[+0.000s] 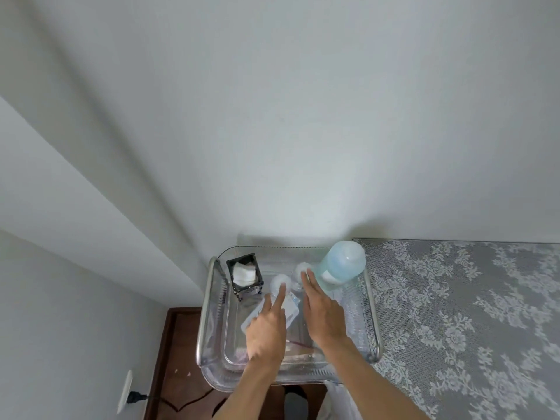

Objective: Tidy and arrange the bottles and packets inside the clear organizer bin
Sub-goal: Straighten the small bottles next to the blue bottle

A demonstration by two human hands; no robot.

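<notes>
Bottles: two small capped ones (pixel 280 283) stand lower-centre of frame, left hand (pixel 266 327) and right hand (pixel 324 316) fingers spread, touching caps, unclamped.

free: bin (pixel 215 313) front-left floor | blocked: black holder (pixel 245 275) rear-left, blue bottle (pixel 341 265) rear-right

Packets (pixel 291 307) partly under hands.

A counter (pixel 472 328) covered with a grey floral lace cloth (pixel 454 283) stood against the white wall. At its left end sat a clear organizer bin (pixel 212 328) with a metal rim, its left and near edges overhanging the dark wooden floor (pixel 169 359) below.
</notes>
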